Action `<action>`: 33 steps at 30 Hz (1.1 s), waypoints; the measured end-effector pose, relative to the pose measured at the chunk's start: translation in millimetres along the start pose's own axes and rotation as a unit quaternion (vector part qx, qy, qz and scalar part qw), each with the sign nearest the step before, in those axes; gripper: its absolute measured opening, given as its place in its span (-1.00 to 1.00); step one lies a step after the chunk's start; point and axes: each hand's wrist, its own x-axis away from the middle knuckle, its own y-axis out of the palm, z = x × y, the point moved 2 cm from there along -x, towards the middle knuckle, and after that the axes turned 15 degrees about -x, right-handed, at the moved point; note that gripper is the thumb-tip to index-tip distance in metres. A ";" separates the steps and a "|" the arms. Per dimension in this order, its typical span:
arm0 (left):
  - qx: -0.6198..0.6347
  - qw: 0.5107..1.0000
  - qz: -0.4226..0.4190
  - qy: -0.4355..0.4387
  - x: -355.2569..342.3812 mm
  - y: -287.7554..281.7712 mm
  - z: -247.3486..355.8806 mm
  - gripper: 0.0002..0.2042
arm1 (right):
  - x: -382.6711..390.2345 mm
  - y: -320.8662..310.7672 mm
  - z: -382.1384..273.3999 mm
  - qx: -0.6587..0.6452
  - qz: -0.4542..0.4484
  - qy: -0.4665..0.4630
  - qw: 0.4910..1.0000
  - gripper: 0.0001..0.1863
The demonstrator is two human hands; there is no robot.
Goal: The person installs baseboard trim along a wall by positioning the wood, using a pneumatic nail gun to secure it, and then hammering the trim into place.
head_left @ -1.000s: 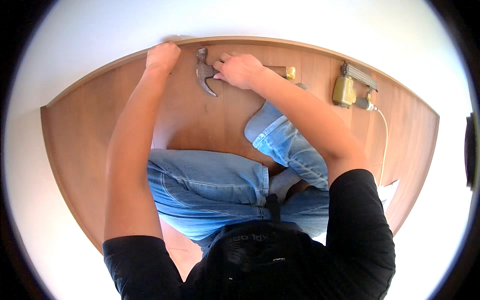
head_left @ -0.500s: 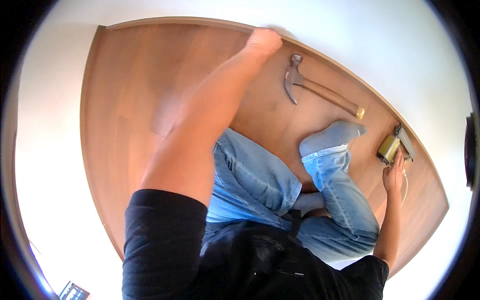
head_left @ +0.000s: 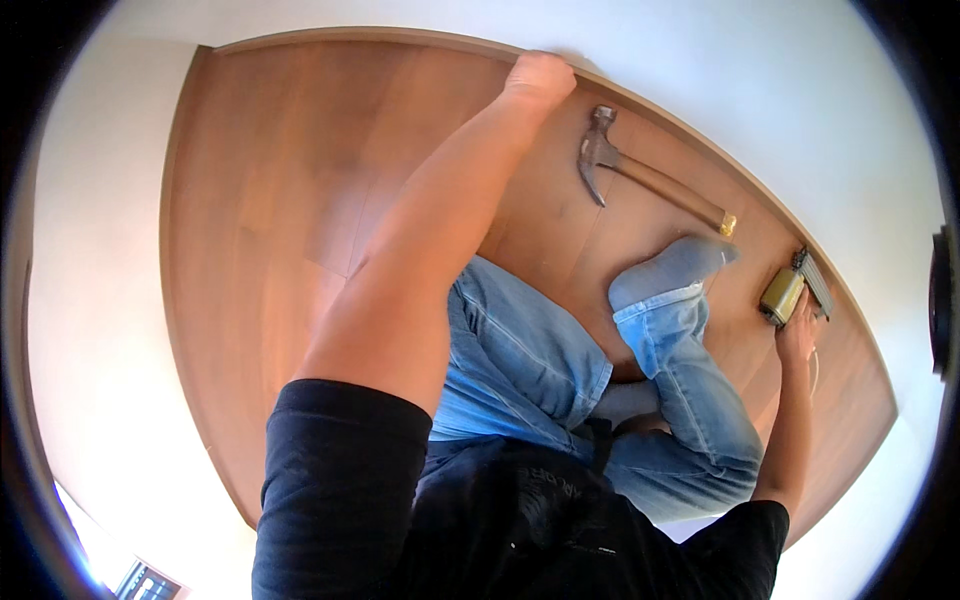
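Note:
My left hand [head_left: 541,78] is closed at the top of the wooden skirting strip [head_left: 691,138] along the white wall; its fingertips and anything inside are hidden. A claw hammer [head_left: 668,186] with a wooden handle and worn yellow end lies loose on the wood-plank floor, right of that hand. Farther right, my right hand [head_left: 800,325] grips an olive-green pneumatic nail gun [head_left: 779,296] with a grey magazine and a pale hose, lying beside the skirting.
My crossed legs in jeans [head_left: 515,340] and grey-socked foot [head_left: 660,275] occupy the middle floor. White walls [head_left: 110,250] border the wood floor [head_left: 250,200]. A small dark framed object [head_left: 148,583] shows at the lower left.
My right hand has left the hammer and moved right onto the nail gun. The view has swung round; my left hand stays at the skirting. The hammer lies released.

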 end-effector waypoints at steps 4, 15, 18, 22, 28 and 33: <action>-0.020 1.000 0.002 0.014 5.8 3.4 -1.1 -0.76 | -2.2 -21.1 -31.9 -0.056 -0.078 0.126 0.987 -0.03; -0.004 0.999 0.020 -0.049 1.9 6.0 4.9 -0.75 | -2.1 -7.2 -14.3 -0.054 -0.063 0.152 0.985 0.10; 0.021 0.996 0.056 -0.073 -0.1 17.3 4.5 -0.76 | -1.4 -9.6 -18.6 -0.071 -0.054 0.152 0.984 0.11; -0.071 0.976 0.159 -0.128 -3.4 30.6 10.1 -0.77 | -0.1 -7.0 -22.3 -0.095 0.008 0.102 0.990 0.08; -0.089 0.969 0.178 -0.146 4.7 32.7 12.3 -0.73 | -0.9 -2.2 -17.7 -0.094 -0.026 0.133 0.986 0.09; -0.059 0.973 0.144 -0.169 34.9 28.1 15.7 -0.51 | 0.9 2.8 -6.7 -0.102 -0.010 0.141 0.985 0.06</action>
